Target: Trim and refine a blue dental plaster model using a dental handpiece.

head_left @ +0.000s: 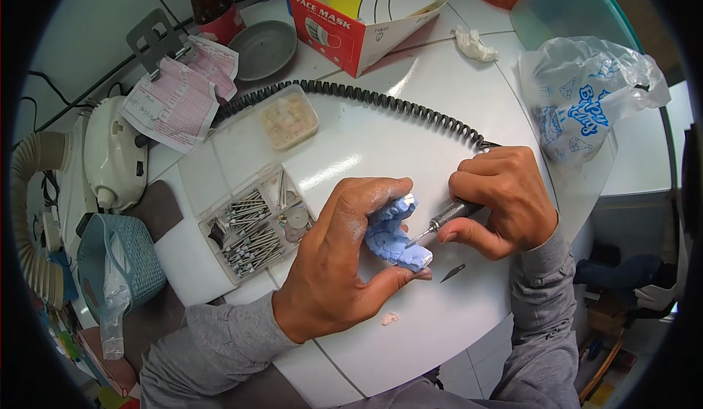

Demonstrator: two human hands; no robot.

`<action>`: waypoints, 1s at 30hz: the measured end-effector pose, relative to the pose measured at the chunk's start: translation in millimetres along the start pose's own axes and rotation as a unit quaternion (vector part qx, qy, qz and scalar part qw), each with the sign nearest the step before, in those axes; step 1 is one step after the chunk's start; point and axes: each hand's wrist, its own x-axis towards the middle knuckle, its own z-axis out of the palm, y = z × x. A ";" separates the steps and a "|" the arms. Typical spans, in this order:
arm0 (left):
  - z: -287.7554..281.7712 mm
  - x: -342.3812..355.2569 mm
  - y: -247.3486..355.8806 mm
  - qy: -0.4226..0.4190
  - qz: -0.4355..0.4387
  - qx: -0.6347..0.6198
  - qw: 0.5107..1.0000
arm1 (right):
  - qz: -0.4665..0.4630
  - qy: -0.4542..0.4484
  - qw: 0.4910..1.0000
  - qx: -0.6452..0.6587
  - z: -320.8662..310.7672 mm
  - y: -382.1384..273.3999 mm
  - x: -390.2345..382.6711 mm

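A blue horseshoe-shaped dental cast (pixel 388 240) with white patches at its ends is gripped in my left hand (pixel 326 262), thumb and fingers around its outer edges. My right hand (pixel 505 200) is closed around a dark rotary handpiece (pixel 455 213). Its thin metal bur reaches the inner side of the cast near the lower arm; whether it touches cannot be made out. White dust coats my left fingers. A small pointed scalpel blade (pixel 454 272) lies on the white table just below the right hand. Left of the cast, a clear compartment box holds many metal burs (pixel 253 244) and discs.
A coiled black cord (pixel 388 101) arcs across the table from the handpiece. Behind are a small plastic tub (pixel 313 125), a grey dish (pixel 274 49) and a red-and-white mask box (pixel 351 50). A plastic bag (pixel 556 101) lies right; a blue basket (pixel 150 262) stands left.
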 end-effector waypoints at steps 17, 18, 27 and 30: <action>-0.3 1.9 -0.8 0.000 0.026 0.009 1.000 | 0.003 -0.013 1.000 0.014 -1.6 3.2 -3.7; -0.3 1.7 -1.2 0.001 0.027 0.006 1.000 | 0.003 -0.005 1.000 0.011 -0.3 2.9 -3.7; 0.4 0.9 -3.1 0.003 0.026 0.011 1.000 | 0.002 0.000 1.000 0.017 1.8 2.6 -3.2; -1.3 2.1 -0.3 -0.007 0.027 0.018 0.999 | 0.006 -0.015 1.000 0.018 -2.7 1.0 -3.3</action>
